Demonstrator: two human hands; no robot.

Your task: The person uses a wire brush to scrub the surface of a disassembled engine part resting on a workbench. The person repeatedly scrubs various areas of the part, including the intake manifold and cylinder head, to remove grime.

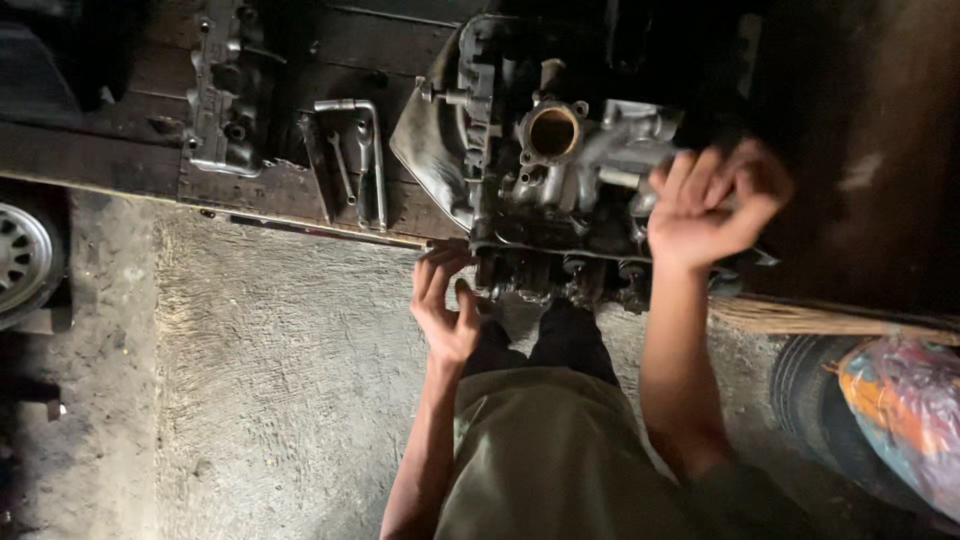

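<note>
Engine block [545,170] looks heavy, rigid, oily (likely slippery); left hand [447,300] rests open-fingered at its lower edge, right hand [705,205] curls loosely over its top.

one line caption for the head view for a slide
Both hands, left hand and right hand, on a greasy engine atop a wooden bench.

left of the metal cover [222,90] (on the dark surface [90,150]) a wheel [25,260]; right of it, wrenches [355,160].
</note>
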